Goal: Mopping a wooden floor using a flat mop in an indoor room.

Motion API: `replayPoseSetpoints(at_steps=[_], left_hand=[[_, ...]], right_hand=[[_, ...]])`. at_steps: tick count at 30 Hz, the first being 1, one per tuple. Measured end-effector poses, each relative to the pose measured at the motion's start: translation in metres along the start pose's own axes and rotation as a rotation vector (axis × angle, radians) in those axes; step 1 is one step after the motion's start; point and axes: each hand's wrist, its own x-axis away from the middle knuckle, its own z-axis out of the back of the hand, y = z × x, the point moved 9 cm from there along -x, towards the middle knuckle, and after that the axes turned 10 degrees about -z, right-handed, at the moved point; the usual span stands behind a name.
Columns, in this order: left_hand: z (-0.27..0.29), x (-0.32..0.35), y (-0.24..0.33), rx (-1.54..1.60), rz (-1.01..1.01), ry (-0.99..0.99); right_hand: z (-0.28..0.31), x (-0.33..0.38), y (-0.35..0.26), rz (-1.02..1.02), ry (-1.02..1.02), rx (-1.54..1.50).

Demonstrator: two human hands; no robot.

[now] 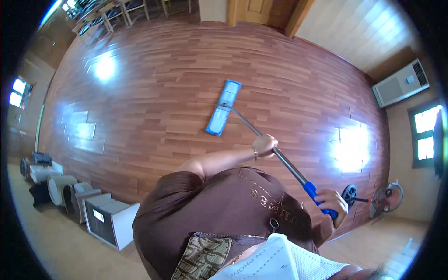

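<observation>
Brown short-sleeved top [200, 205], patterned khaki panel [203, 256], white mask [275, 261], thin bracelet [255, 153]

Single head-worn fisheye view, facing down, wearer's chest [219, 200] close below, wooden floor [182, 60] farther off

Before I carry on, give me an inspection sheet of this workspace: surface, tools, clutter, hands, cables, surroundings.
Surface: wood-look plank floor, with bright reflections.
Job's things: flat mop, its blue head on the floor, pole slanting back to the person.
Clutter: box-like items at left; fan at right.
Hands: left hand closed around the pole; right hand around the blue grip.
Cables: nothing seen.
Surroundings: chairs and door at the far side; window at right.
</observation>
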Motion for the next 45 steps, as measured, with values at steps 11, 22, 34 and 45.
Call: replayPoseSetpoints(at_steps=[11,22,34,45], left_hand=[[-0.091,-0.016,0.039,0.076,-0.093,-0.412],[-0.007,-0.029,-0.049,-0.003,-0.055,-0.093],[0.161,0.048,-0.163,-0.199,0.506,0.209],[0.212,0.245,-0.241,0.433,0.470,1.127]], right_hand=[[-0.044,0.026,-0.031,0.101,-0.157,0.080],[-0.080,-0.054,-0.011,0.383,-0.324,-0.163],[-0.127,-0.173,0.024,0.565,-0.513,-0.360],[-0.242,-0.219,0.032,0.759,-0.752,-0.367]])
